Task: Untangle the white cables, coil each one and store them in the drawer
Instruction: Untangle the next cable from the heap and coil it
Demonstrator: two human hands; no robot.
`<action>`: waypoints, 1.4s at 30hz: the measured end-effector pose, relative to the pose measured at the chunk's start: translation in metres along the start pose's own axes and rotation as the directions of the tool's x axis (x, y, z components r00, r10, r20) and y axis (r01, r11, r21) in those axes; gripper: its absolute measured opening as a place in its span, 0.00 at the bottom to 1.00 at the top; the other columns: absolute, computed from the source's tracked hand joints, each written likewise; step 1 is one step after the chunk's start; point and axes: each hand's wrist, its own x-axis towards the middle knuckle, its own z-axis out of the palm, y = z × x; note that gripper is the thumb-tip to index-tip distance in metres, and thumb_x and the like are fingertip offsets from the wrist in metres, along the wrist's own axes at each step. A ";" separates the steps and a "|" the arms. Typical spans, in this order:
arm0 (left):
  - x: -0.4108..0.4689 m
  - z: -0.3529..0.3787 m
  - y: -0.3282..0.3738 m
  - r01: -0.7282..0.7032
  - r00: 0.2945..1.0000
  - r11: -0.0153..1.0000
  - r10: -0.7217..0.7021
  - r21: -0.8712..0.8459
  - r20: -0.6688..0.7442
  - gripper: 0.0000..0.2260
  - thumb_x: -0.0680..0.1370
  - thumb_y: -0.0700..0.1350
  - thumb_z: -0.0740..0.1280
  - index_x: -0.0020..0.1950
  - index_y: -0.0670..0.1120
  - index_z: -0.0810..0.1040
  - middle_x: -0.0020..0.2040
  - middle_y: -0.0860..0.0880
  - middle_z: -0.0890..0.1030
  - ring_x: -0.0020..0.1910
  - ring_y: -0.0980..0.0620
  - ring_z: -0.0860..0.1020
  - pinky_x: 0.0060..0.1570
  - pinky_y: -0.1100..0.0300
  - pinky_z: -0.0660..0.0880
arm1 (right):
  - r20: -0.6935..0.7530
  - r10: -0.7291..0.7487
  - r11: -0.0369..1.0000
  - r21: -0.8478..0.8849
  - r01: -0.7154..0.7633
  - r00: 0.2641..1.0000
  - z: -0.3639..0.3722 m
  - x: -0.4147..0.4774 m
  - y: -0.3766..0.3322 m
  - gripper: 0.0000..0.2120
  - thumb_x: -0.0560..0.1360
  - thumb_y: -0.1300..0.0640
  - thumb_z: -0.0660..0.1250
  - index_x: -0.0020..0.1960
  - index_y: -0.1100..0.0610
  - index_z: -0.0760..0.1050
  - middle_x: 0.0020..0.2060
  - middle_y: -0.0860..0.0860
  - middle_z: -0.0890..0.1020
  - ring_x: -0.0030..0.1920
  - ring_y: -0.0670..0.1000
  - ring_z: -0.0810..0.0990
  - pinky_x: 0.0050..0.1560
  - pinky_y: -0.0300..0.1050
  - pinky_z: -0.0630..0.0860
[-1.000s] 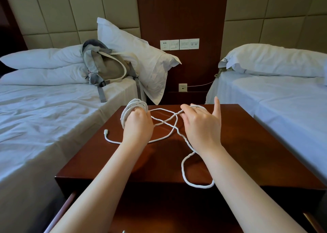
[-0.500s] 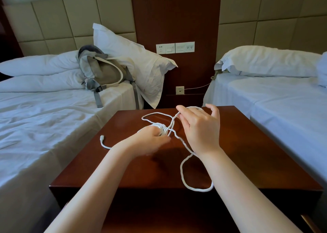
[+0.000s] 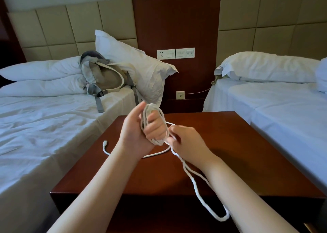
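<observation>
Head view: lifted left hand [image 3: 136, 133] higher above desk [image 3: 247, 144] than half a second back, fingers clenched through white cable coil [image 3: 152, 108]. Pinched loose strand [image 3: 193, 180] with right hand [image 3: 189, 143] fingers, right beside coil. Kept plug end [image 3: 105, 142] flat on desk.

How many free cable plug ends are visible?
1: a white plug end lies on the dark wooden nightstand, left of the left hand. Others may be hidden in the white cable coil.
</observation>
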 end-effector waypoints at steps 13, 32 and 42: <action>-0.004 -0.038 0.018 -0.320 0.440 0.781 0.624 0.536 -0.646 0.15 0.82 0.40 0.57 0.35 0.44 0.69 0.29 0.50 0.74 0.27 0.58 0.74 0.34 0.64 0.71 | 0.341 0.203 0.979 -0.096 -0.181 0.918 -0.011 -0.005 -0.003 0.05 0.77 0.56 0.64 0.46 0.47 0.75 0.39 0.44 0.78 0.40 0.47 0.76 0.40 0.45 0.75; 0.001 -0.018 -0.017 0.508 0.793 -0.249 0.508 0.825 -0.335 0.21 0.81 0.49 0.58 0.28 0.46 0.63 0.26 0.51 0.67 0.25 0.56 0.66 0.24 0.67 0.64 | -0.437 -0.112 0.828 -0.537 -0.159 0.893 -0.008 -0.002 0.007 0.06 0.69 0.55 0.74 0.38 0.57 0.81 0.33 0.53 0.82 0.36 0.55 0.80 0.50 0.54 0.74; -0.013 -0.008 -0.007 0.517 0.851 0.213 -0.231 0.829 -0.471 0.18 0.76 0.40 0.60 0.25 0.45 0.66 0.19 0.47 0.65 0.20 0.50 0.62 0.26 0.59 0.59 | -0.369 -0.250 0.838 -0.545 0.010 0.895 -0.013 0.000 0.012 0.13 0.76 0.50 0.63 0.40 0.56 0.81 0.38 0.52 0.80 0.43 0.54 0.77 0.58 0.56 0.70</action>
